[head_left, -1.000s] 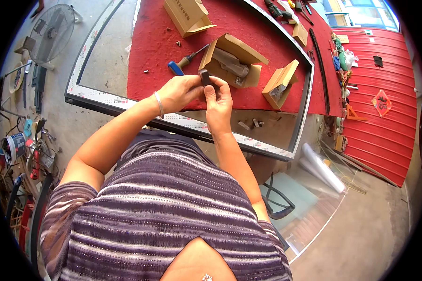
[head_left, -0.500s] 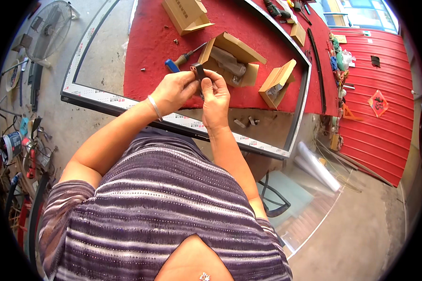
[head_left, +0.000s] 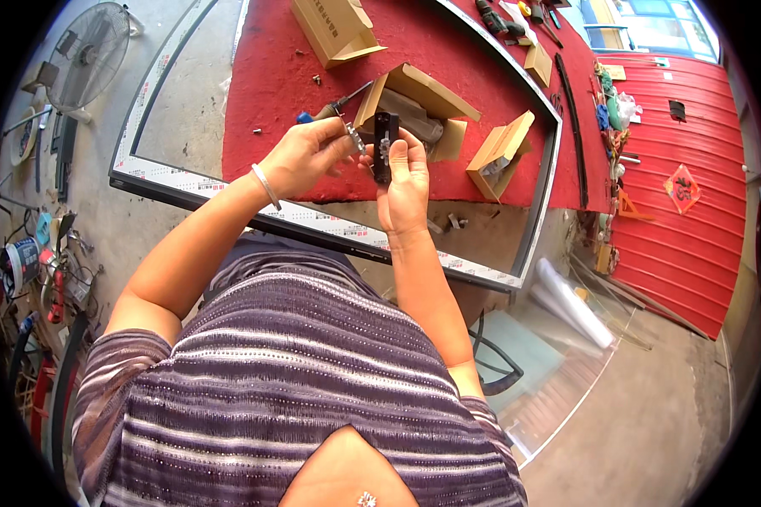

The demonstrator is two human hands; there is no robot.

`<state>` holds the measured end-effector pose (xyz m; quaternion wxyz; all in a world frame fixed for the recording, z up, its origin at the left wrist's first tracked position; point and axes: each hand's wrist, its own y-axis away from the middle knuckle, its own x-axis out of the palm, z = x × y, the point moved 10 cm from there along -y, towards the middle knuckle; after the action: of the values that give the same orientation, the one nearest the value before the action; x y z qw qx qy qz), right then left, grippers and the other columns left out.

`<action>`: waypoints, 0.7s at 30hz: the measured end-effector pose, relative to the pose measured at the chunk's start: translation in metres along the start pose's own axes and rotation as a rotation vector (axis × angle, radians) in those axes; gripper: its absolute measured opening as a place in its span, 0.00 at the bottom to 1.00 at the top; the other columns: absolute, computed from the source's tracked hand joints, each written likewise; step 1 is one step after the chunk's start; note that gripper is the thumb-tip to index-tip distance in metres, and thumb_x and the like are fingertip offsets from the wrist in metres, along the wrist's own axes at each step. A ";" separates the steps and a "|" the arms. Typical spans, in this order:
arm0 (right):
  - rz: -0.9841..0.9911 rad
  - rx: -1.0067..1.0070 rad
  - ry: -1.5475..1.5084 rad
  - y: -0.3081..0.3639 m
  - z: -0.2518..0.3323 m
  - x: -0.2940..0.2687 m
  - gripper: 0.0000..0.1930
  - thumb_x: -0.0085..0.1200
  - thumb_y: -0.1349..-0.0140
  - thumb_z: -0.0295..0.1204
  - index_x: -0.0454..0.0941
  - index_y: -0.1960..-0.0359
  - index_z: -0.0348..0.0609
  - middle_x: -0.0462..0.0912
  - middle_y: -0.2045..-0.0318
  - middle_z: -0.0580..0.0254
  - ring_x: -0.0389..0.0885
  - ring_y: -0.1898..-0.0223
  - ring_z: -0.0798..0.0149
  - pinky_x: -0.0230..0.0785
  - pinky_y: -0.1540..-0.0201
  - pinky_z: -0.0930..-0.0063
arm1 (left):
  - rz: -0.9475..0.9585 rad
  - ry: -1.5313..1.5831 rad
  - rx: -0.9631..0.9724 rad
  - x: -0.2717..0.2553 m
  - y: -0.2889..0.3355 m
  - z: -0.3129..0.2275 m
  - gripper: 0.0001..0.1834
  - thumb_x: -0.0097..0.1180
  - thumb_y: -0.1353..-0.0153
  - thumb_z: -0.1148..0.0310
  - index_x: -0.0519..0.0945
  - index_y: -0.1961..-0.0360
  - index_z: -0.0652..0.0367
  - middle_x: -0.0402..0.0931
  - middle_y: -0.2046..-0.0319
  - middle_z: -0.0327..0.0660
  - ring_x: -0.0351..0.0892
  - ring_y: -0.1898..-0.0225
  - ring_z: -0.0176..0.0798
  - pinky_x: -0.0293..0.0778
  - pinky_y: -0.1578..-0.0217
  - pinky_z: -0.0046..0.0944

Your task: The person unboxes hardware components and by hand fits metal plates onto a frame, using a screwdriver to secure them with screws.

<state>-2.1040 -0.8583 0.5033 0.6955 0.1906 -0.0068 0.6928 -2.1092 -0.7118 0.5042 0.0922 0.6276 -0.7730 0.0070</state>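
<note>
2 hands (head_left: 303,160) (head_left: 408,188) hold parts (head_left: 355,138) (head_left: 386,131) over red cloth (head_left: 266,84), fan (head_left: 89,57) leftward.

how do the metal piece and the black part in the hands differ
Color: the metal piece is silvery, while the black part is mostly dark.
Shape: the metal piece looks slim with an uneven outline; the black part is a broader, straight-sided bar.
Hold: the left hand has the metal piece, the right hand the black part.
Shared: both are longer than wide and held in fingers.
</note>
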 end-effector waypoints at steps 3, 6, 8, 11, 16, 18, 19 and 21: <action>0.027 0.089 -0.189 0.001 -0.008 -0.001 0.14 0.47 0.30 0.38 0.69 0.48 0.45 0.80 0.63 0.59 0.79 0.68 0.69 0.76 0.63 0.74 | 0.048 -0.074 -0.042 -0.001 0.000 0.005 0.10 0.52 0.32 0.66 0.76 0.64 0.63 0.73 0.76 0.33 0.73 0.72 0.25 0.73 0.70 0.28; 0.007 0.099 -0.262 0.006 -0.013 -0.012 0.16 0.47 0.30 0.40 0.67 0.47 0.48 0.80 0.63 0.58 0.80 0.68 0.68 0.76 0.63 0.74 | 0.066 -0.005 -0.062 0.004 0.006 -0.003 0.11 0.51 0.32 0.64 0.76 0.66 0.60 0.70 0.78 0.31 0.70 0.76 0.24 0.69 0.75 0.27; 0.018 0.107 -0.332 0.009 -0.012 -0.015 0.15 0.46 0.30 0.39 0.66 0.46 0.50 0.80 0.61 0.58 0.80 0.65 0.66 0.76 0.61 0.73 | 0.066 0.025 -0.087 0.009 0.010 -0.009 0.10 0.51 0.32 0.63 0.76 0.67 0.59 0.70 0.79 0.30 0.69 0.77 0.24 0.68 0.77 0.28; 0.028 0.026 -0.410 0.017 -0.008 -0.018 0.15 0.45 0.29 0.39 0.65 0.45 0.51 0.80 0.60 0.58 0.80 0.61 0.64 0.75 0.56 0.70 | 0.110 0.462 -0.439 0.032 0.021 0.014 0.10 0.49 0.32 0.63 0.76 0.64 0.57 0.68 0.78 0.29 0.69 0.75 0.25 0.69 0.81 0.25; 0.103 -0.131 -0.438 0.032 0.010 -0.009 0.17 0.43 0.29 0.40 0.61 0.43 0.50 0.75 0.50 0.55 0.76 0.47 0.56 0.69 0.43 0.61 | 0.203 1.350 -1.087 0.107 0.055 0.036 0.14 0.45 0.33 0.58 0.77 0.70 0.54 0.66 0.82 0.28 0.68 0.79 0.28 0.68 0.84 0.26; 0.115 -0.161 -0.397 0.036 0.003 -0.014 0.17 0.42 0.29 0.39 0.61 0.42 0.53 0.75 0.49 0.54 0.75 0.46 0.53 0.71 0.44 0.61 | 0.248 1.424 -1.110 0.120 0.055 0.033 0.16 0.45 0.33 0.58 0.77 0.70 0.56 0.67 0.82 0.29 0.69 0.79 0.28 0.68 0.83 0.27; 0.132 -0.186 -0.349 0.038 0.006 -0.012 0.16 0.41 0.28 0.39 0.61 0.41 0.55 0.75 0.49 0.54 0.74 0.44 0.51 0.72 0.45 0.61 | 0.273 1.548 -1.149 0.130 0.056 0.025 0.17 0.44 0.32 0.57 0.77 0.72 0.57 0.68 0.82 0.29 0.69 0.79 0.28 0.69 0.82 0.27; 0.093 -0.162 -0.359 0.046 0.008 -0.015 0.17 0.41 0.28 0.38 0.60 0.40 0.56 0.74 0.48 0.51 0.77 0.49 0.57 0.76 0.51 0.69 | 0.299 1.669 -1.191 0.141 0.055 0.016 0.19 0.43 0.32 0.57 0.77 0.73 0.58 0.68 0.82 0.30 0.69 0.78 0.29 0.69 0.81 0.28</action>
<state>-2.1475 -0.8759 0.5181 0.6634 0.2541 -0.1954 0.6762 -2.1927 -0.8386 0.5161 0.8923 0.1735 -0.4113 0.0676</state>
